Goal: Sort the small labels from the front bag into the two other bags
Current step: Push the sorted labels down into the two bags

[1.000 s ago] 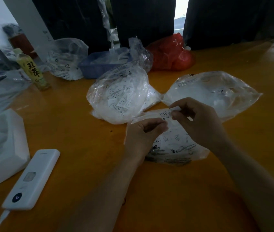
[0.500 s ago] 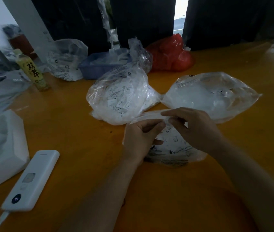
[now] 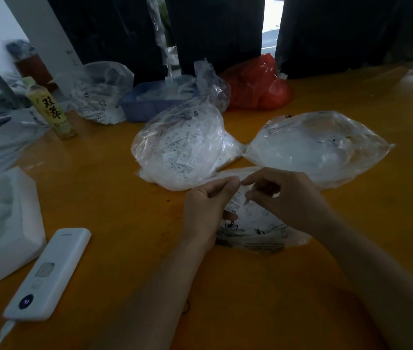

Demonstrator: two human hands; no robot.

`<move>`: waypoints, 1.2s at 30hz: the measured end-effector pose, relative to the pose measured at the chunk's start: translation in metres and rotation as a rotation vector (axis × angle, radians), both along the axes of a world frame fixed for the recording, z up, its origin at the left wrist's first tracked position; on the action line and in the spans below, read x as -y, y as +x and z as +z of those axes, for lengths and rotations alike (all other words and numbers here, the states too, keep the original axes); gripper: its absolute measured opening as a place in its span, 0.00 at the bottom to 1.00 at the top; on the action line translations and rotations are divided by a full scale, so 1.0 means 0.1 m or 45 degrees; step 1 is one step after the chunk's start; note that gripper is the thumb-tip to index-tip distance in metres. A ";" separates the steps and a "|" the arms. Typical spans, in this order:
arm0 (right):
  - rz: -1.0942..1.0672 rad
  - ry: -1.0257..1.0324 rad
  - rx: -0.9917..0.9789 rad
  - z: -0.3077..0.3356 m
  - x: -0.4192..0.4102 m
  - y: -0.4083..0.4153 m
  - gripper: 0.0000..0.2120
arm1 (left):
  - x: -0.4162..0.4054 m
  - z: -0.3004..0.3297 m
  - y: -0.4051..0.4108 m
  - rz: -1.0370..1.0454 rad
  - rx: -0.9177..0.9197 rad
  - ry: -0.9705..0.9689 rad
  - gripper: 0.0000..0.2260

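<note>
Labels (image 3: 235,207), small white printed slips, lie inside the front bag (image 3: 258,228), a clear plastic bag flat on the orange table (image 3: 104,198) right in front of me. My left hand (image 3: 206,210) has its fingers curled around the bag's upper edge, pinching the plastic at the mouth. My right hand (image 3: 283,195) is bent over the same opening, thumb and forefinger close together at the bag; I cannot tell whether they are pinching a label or only the plastic. Just behind the hands sit the two other bags: the left bag (image 3: 182,147), bulging with white labels, and the right bag (image 3: 319,145), flatter. The two touch at their inner corners. Farther back are a blue tray (image 3: 147,107), a red bag (image 3: 256,84) and a yellow bottle (image 3: 51,109). A white power bank (image 3: 49,274) lies near my left forearm.
</note>
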State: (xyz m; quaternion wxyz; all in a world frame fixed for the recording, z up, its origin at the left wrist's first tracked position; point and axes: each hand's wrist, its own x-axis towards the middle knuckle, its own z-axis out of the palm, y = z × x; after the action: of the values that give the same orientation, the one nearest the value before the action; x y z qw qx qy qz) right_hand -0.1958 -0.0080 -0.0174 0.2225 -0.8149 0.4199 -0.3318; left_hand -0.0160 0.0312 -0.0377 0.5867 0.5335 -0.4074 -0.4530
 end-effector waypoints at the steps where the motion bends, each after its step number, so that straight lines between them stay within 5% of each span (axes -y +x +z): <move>1: -0.028 -0.018 0.019 -0.01 0.00 -0.01 0.10 | 0.00 -0.01 0.00 -0.003 0.004 -0.010 0.03; 5: -0.166 -0.086 0.196 0.02 0.03 -0.04 0.06 | 0.00 0.00 0.02 -0.061 0.066 -0.095 0.09; 10: -0.098 0.007 0.176 0.06 0.10 -0.14 0.06 | -0.01 0.06 0.04 0.024 0.433 -0.234 0.11; 13: -0.343 -0.196 0.234 0.02 0.23 -0.24 0.08 | 0.03 0.22 0.17 0.242 0.676 -0.405 0.14; 16: -0.711 -0.243 0.011 -0.06 0.46 -0.41 0.13 | 0.23 0.44 0.50 0.598 0.993 -0.525 0.12; 19: -0.837 -0.037 -0.341 -0.18 0.61 -0.55 0.16 | 0.47 0.53 0.79 0.673 1.299 -0.283 0.11; 24: -0.787 0.034 -0.581 -0.27 0.68 -0.61 0.14 | 0.69 0.42 0.79 0.307 1.817 0.079 0.12; 31: -0.888 -0.150 -0.381 -0.18 0.63 -0.60 0.09 | 0.63 0.39 0.65 0.323 1.625 -0.010 0.19; 36: -0.990 -0.368 -0.110 -0.01 0.51 -0.54 0.09 | 0.33 0.35 0.41 0.563 1.405 -0.558 0.13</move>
State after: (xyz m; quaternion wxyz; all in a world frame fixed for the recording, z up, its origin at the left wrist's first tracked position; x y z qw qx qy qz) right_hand -0.2501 -0.0591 -0.0188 -0.0538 -0.6315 0.6545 -0.4123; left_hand 0.0248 -0.0018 -0.0031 0.4655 0.6277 -0.6133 0.1146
